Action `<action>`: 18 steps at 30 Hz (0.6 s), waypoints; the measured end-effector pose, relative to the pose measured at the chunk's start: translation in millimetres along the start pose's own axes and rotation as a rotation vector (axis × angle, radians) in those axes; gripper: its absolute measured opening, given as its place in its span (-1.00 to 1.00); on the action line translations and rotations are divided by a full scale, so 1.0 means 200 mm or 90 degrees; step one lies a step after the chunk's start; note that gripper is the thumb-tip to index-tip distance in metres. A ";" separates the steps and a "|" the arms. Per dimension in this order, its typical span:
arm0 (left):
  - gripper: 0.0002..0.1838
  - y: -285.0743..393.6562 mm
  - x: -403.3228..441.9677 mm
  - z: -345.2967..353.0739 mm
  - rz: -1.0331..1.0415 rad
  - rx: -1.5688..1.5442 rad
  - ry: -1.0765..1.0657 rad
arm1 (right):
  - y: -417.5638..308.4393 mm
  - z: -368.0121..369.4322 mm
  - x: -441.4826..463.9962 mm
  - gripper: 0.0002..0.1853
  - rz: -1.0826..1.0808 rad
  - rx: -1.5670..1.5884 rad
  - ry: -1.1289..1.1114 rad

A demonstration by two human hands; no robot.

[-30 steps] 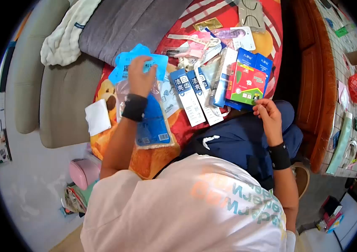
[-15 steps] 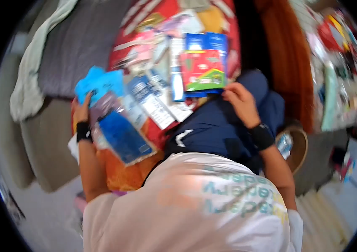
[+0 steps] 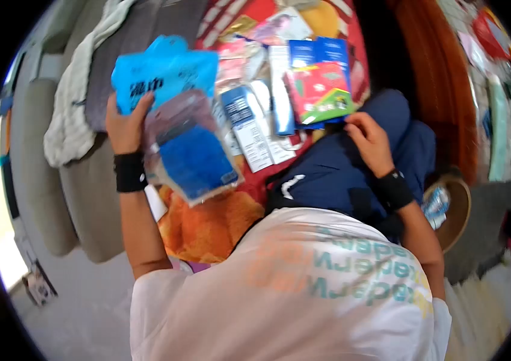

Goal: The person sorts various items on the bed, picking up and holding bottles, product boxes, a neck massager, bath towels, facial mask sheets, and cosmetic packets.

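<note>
Here's the left hand [image 3: 126,123] with the blue packet [image 3: 174,72] in its grip: thumb laid across the lower left of the printed face, the other fingers at the left edge and partly hidden behind it, so the gap is closed down to the packet's thickness. The packet spreads up and to the right of those fingers. Right below it, a clear pouch [image 3: 195,156] lies close beside the hand, pinkish at the top, with a flat blue piece showing inside; whether the fingers also catch its edge, I can't tell. Over to the right hand [image 3: 369,141], fingers curled, thumb and forefinger close together at the lower right corner of the red and green box [image 3: 321,93]; contact there is too blurred to call. That box lies over blue boxes [image 3: 335,51], with white and blue cartons [image 3: 249,129] to their left, all on the red patterned cover [image 3: 357,66]. Down by the right forearm, a round brown bin [image 3: 462,218] holds a crumpled blue and white wrapper [image 3: 436,204]. Up on the tiled counter, there's a red bag [image 3: 489,35], its contents unclear.
</note>
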State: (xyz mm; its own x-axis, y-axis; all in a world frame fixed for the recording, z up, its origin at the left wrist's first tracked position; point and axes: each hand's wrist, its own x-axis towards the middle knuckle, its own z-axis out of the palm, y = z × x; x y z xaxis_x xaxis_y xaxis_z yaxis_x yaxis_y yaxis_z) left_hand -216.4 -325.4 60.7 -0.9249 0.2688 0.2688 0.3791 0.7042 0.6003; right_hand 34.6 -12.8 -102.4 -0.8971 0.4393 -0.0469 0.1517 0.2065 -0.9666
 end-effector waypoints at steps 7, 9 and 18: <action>-0.59 0.29 0.24 -0.20 0.152 -0.044 0.231 | 0.00 -0.01 0.01 -0.88 0.050 0.109 -0.039; -0.60 0.37 0.28 -0.19 0.147 -0.106 0.249 | -0.03 -0.03 0.03 -0.88 0.079 0.168 -0.045; -0.70 0.18 0.40 0.12 -0.103 -0.536 -0.038 | -0.28 -0.09 0.05 -0.82 0.000 0.263 0.119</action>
State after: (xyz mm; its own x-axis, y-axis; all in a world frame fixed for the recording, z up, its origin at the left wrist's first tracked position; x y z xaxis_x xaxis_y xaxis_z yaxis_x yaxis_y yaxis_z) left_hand -278.0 -262.3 85.7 -0.9602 0.2582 0.1063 0.1156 0.0211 0.9931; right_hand 24.9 -3.7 -44.9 -0.8011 0.5973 -0.0377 -0.0601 -0.1431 -0.9879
